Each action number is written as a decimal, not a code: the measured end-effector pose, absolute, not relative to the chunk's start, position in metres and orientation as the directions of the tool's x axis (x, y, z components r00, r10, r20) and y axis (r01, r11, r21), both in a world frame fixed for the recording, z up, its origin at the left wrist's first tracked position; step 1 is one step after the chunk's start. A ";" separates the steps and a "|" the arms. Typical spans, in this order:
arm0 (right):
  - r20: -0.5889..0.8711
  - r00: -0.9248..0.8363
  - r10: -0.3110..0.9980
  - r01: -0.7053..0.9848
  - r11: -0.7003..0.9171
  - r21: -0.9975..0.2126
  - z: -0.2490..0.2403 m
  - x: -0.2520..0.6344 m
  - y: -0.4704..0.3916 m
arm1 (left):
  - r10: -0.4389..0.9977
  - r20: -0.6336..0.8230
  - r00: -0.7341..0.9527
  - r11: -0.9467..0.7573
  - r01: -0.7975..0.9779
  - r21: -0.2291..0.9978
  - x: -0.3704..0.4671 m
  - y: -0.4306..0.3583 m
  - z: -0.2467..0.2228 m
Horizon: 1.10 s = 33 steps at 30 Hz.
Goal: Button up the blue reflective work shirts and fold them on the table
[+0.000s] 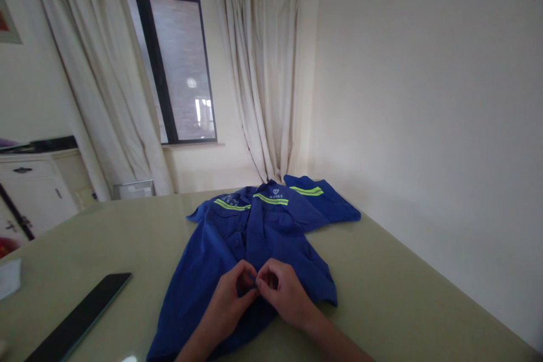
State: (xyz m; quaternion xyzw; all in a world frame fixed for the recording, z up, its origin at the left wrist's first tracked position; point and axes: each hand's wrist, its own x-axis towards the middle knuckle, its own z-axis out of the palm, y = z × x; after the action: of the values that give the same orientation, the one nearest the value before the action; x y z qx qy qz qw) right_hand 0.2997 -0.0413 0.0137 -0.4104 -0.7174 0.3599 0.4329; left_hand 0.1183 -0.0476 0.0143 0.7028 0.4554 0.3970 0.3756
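Observation:
A blue short-sleeved shirt (190, 277) with yellow-green reflective stripes lies front side up on the pale green table (127, 237), its collar toward the far edge. Over the lower front of the shirt, my left hand (231, 300) pinches the cloth at the button edge. My right hand (282, 291) meets it there, thumb and fingertips closed on the same edge. The fingertips of both hands touch or nearly touch. Any button between them is too small to tell. Above the hands the front is unfastened, with buttons showing on one side.
Another folded blue garment (335, 203) with a yellow-green stripe lies at the far right, against the shirt's sleeve. A long black flat object (82, 317) rests at the left, near a white item (9, 278). A wall (424, 124) borders the table's right side.

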 end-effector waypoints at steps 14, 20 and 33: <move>0.417 -0.312 0.854 0.426 0.518 -0.742 0.011 0.298 -0.041 | 0.940 0.220 0.263 -0.310 0.382 0.870 0.118 -0.045 0.009; 0.429 -0.268 0.863 0.394 0.505 -0.768 0.017 0.297 -0.042 | 0.934 0.160 0.319 -0.296 0.443 0.846 0.112 -0.042 0.011; 0.324 -0.253 0.912 0.414 0.405 -0.815 0.018 0.303 -0.037 | 0.954 0.254 0.160 -0.296 0.367 0.882 0.113 -0.040 0.009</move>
State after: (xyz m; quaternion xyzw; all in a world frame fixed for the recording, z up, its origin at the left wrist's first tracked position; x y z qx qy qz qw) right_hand 0.3026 -0.0373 0.0180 -0.4534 -0.7309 0.3034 0.4100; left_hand 0.1131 -0.0401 0.0086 0.6808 0.4851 0.4297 0.3414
